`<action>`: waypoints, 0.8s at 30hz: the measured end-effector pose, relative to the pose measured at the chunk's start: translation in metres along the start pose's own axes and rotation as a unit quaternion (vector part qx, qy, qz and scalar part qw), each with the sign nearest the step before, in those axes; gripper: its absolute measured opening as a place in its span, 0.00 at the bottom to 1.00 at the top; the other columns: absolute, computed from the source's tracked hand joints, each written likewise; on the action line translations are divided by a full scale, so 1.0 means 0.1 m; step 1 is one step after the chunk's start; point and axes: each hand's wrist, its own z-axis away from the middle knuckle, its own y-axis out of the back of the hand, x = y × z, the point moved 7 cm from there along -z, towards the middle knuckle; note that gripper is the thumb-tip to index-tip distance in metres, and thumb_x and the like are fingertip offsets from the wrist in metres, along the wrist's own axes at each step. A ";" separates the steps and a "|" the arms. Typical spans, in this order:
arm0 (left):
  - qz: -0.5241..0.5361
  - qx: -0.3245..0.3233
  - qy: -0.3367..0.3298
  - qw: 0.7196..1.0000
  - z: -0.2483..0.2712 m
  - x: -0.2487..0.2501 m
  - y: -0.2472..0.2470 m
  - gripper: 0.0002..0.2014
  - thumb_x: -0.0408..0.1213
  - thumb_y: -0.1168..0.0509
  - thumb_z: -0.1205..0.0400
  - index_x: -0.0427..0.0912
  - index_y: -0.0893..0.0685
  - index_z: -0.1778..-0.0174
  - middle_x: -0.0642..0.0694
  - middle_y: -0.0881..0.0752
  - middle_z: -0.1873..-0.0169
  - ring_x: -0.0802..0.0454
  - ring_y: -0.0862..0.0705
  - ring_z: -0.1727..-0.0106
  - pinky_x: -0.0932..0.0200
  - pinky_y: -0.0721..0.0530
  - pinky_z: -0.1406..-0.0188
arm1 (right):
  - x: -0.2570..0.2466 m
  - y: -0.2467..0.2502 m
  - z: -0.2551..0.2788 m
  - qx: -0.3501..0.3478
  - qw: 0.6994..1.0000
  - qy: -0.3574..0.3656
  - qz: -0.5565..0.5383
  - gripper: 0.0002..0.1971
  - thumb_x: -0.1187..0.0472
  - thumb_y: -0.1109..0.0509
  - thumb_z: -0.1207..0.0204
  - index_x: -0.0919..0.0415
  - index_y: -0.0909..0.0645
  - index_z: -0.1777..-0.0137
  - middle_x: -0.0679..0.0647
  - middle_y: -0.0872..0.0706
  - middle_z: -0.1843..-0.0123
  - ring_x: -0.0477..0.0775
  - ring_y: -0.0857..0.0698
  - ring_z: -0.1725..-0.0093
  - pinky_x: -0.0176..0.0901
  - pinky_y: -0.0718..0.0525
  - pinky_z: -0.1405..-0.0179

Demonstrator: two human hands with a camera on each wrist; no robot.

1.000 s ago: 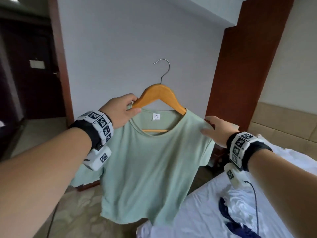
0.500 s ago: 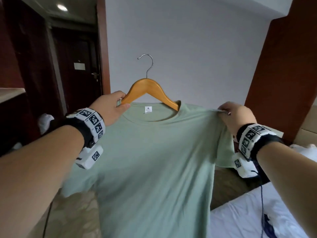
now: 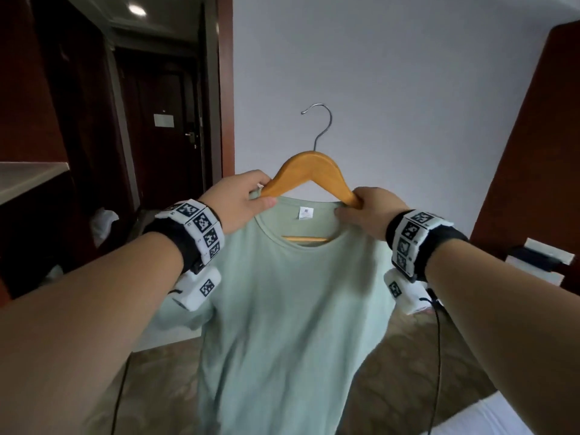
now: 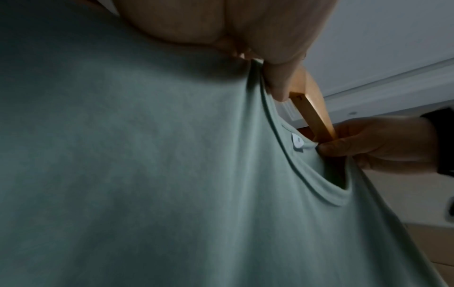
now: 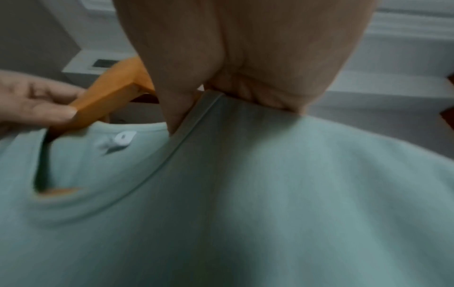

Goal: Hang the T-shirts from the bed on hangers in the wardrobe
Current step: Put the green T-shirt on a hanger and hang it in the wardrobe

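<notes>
Shirt (image 3: 282, 309) held up on hanger (image 3: 309, 174), left hand (image 3: 238, 204) and right hand (image 3: 368, 211) fingers clamped at collar and hanger arms; seating it, wardrobe hanging probably next.

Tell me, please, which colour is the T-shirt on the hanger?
The T-shirt is pale sage green, plain; the head view shows it best.

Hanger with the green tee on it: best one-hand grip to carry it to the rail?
Probably the bare wooden crest of the hanger, just under its metal hook, taken from above. Both shoulder ends are buried in the green T-shirt, and the hook must stay free.
</notes>
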 end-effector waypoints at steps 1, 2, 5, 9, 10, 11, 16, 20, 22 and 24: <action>0.032 -0.013 0.005 0.999 -0.01 -0.11 0.00 0.16 0.58 0.27 0.24 0.59 0.15 0.42 0.51 0.09 0.46 0.50 0.12 0.41 0.42 0.17 0.31 | -0.03 -0.06 -0.06 0.017 1.000 -0.005 -0.014 0.12 0.44 0.26 0.21 0.52 0.19 0.54 0.49 0.17 0.61 0.55 0.18 0.58 0.44 0.28 0.66; 0.060 -0.030 0.013 0.998 -0.02 -0.22 0.02 0.21 0.61 0.25 0.28 0.61 0.16 0.42 0.50 0.09 0.47 0.49 0.11 0.42 0.43 0.17 0.31 | -0.03 -0.11 -0.13 0.033 0.999 -0.007 -0.034 0.12 0.45 0.27 0.21 0.53 0.20 0.56 0.50 0.18 0.63 0.55 0.19 0.61 0.45 0.29 0.68; 0.045 -0.088 0.062 0.993 0.03 -0.69 0.07 0.30 0.55 0.16 0.35 0.60 0.18 0.38 0.56 0.10 0.45 0.57 0.11 0.42 0.59 0.17 0.34 | 0.00 -0.29 -0.31 0.063 0.996 -0.015 -0.065 0.14 0.46 0.27 0.20 0.56 0.20 0.55 0.53 0.18 0.63 0.55 0.20 0.63 0.46 0.28 0.68; -0.135 -0.122 0.139 0.973 0.27 -1.54 0.16 0.20 0.42 0.18 0.26 0.59 0.17 0.42 0.58 0.11 0.52 0.54 0.12 0.48 0.58 0.16 0.49 | 0.15 -0.57 -0.50 0.062 0.994 -0.034 -0.089 0.13 0.47 0.26 0.20 0.56 0.19 0.54 0.54 0.18 0.63 0.53 0.21 0.65 0.46 0.29 0.69; -0.176 -0.133 0.152 0.963 0.31 -1.71 0.18 0.15 0.42 0.21 0.23 0.59 0.17 0.46 0.56 0.12 0.54 0.51 0.12 0.49 0.56 0.17 0.50 | 0.19 -0.65 -0.56 0.058 0.994 -0.037 -0.088 0.13 0.47 0.26 0.20 0.57 0.19 0.54 0.54 0.19 0.64 0.53 0.21 0.65 0.46 0.29 0.69; -0.215 -0.147 0.159 0.952 0.33 -1.86 0.18 0.09 0.43 0.23 0.21 0.56 0.16 0.48 0.55 0.12 0.55 0.50 0.13 0.49 0.55 0.17 0.51 | 0.21 -0.73 -0.63 0.051 0.994 -0.039 -0.085 0.13 0.47 0.26 0.20 0.57 0.19 0.54 0.54 0.19 0.64 0.54 0.21 0.65 0.46 0.29 0.69; -0.255 -0.184 0.165 0.935 0.21 -2.17 0.36 0.06 0.41 0.31 0.14 0.45 0.10 0.48 0.50 0.09 0.53 0.50 0.13 0.50 0.50 0.16 0.46 | 0.27 -1.15 -0.99 0.010 0.998 -0.025 -0.057 0.12 0.47 0.26 0.21 0.54 0.20 0.56 0.53 0.17 0.64 0.54 0.19 0.64 0.46 0.29 0.68; -0.162 0.049 0.268 0.948 -0.01 -2.43 0.92 0.17 0.37 0.31 0.16 0.48 0.15 0.30 0.50 0.12 0.36 0.52 0.15 0.36 0.57 0.22 0.38 | 0.25 -1.37 -1.29 -0.015 0.998 -0.005 -0.067 0.13 0.47 0.26 0.21 0.55 0.21 0.56 0.53 0.16 0.63 0.55 0.18 0.62 0.46 0.27 0.67; -0.140 0.111 0.300 0.937 -0.09 -2.42 0.96 0.19 0.35 0.33 0.17 0.50 0.16 0.29 0.48 0.13 0.34 0.48 0.15 0.36 0.53 0.20 0.36 | 0.21 -1.44 -1.46 -0.021 0.996 0.008 -0.089 0.15 0.45 0.26 0.21 0.56 0.20 0.55 0.53 0.15 0.62 0.56 0.17 0.61 0.47 0.25 0.64; -0.074 0.099 0.261 0.957 -0.26 -2.22 0.76 0.14 0.40 0.31 0.16 0.54 0.15 0.35 0.54 0.11 0.41 0.54 0.14 0.40 0.54 0.18 0.37 | 0.16 -1.52 -1.64 -0.024 0.994 0.019 -0.108 0.16 0.42 0.27 0.21 0.56 0.20 0.56 0.54 0.16 0.62 0.57 0.17 0.61 0.49 0.24 0.63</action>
